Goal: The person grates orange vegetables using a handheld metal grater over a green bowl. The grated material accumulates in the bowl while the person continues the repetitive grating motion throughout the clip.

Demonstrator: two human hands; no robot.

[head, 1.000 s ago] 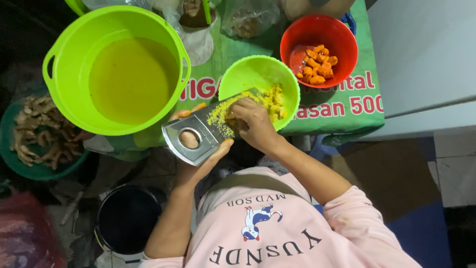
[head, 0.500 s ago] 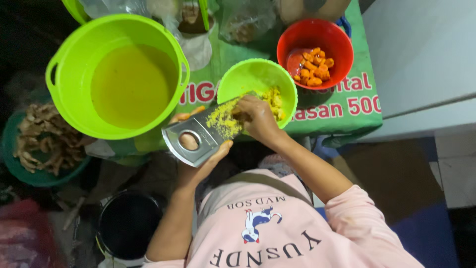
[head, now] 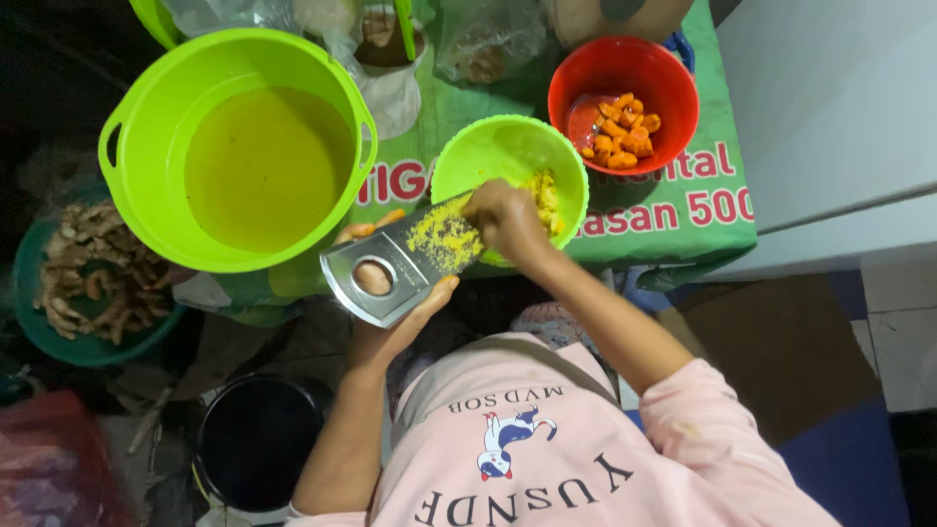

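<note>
The left hand [head: 390, 327] clamped the stiff, flat steel grater [head: 405, 263] by its lower end, tilted over the small lime-green plastic bowl [head: 508, 156], while right-hand [head: 503, 220] fingers pinched a small, probably slippery yellow root, mostly hidden, against it.

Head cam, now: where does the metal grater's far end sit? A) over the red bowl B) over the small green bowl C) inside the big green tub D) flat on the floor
B: the left hand tilts the metal grater toward the small green bowl, yellow shreds on both.
</note>
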